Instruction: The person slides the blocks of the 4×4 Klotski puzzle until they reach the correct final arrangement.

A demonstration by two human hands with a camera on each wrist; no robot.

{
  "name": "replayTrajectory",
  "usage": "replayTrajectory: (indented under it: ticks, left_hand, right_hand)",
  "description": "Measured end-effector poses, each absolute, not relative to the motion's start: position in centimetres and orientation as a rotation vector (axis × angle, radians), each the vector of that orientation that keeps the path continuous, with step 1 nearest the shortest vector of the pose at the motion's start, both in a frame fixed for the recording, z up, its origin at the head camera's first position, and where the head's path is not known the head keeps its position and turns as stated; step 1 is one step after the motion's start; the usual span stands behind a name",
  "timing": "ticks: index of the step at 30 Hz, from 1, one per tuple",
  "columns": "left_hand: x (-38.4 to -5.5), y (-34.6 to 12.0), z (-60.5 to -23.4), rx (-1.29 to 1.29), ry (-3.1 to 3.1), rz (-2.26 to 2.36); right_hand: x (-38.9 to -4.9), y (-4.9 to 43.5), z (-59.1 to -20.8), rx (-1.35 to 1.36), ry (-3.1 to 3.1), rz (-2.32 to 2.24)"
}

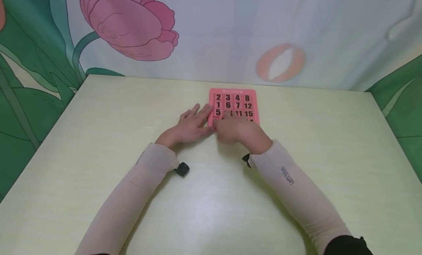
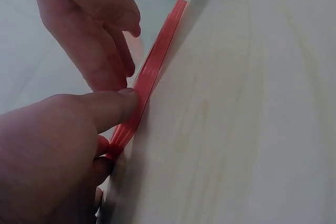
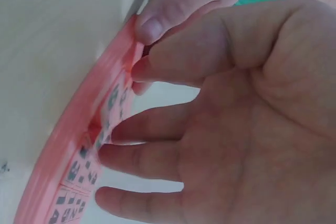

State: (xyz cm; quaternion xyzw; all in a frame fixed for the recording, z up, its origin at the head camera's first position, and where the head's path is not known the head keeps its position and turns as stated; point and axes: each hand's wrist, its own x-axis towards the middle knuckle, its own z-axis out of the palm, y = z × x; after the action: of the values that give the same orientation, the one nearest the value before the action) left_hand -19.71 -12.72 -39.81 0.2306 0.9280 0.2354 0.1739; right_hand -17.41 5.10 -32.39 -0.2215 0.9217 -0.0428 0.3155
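A pink number sliding puzzle [image 1: 228,101] lies flat at the far middle of the table, with black numbers on its square tiles. At its near left corner my left hand [image 1: 191,126] holds the frame, thumb along the front edge [image 2: 149,72] and fingers at the left side. Over the lower rows reaches my right hand [image 1: 235,129], covering some of the tiles. In the right wrist view the fingertips [image 3: 113,156] of that hand touch or hover just above the tiles, beside a red gap [image 3: 95,131]. The right thumb sits close to the left thumb [image 3: 152,29].
A pale wood-grain table [image 1: 204,203] spreads around the puzzle. Behind its far edge hangs a light curtain [image 1: 214,39] with a big pink flower [image 1: 128,24] and green leaves. Both forearms wear pale sleeves [image 1: 296,189], with small black devices [image 1: 182,169] at the wrists.
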Motion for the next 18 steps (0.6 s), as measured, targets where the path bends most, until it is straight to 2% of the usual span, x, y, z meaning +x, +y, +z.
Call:
replayTrajectory:
  ticks: [7,18]
  left_hand:
    - [-19.70,-12.65,-39.88,0.647,2.643,0.673]
    - [-19.70,-12.73,-39.94,0.645,2.639,0.711]
  right_hand:
    - [-16.66,4.48,-32.32,-0.616,2.420,-0.170]
    - [-17.37,5.31,-32.32,-0.762,2.388,-0.352]
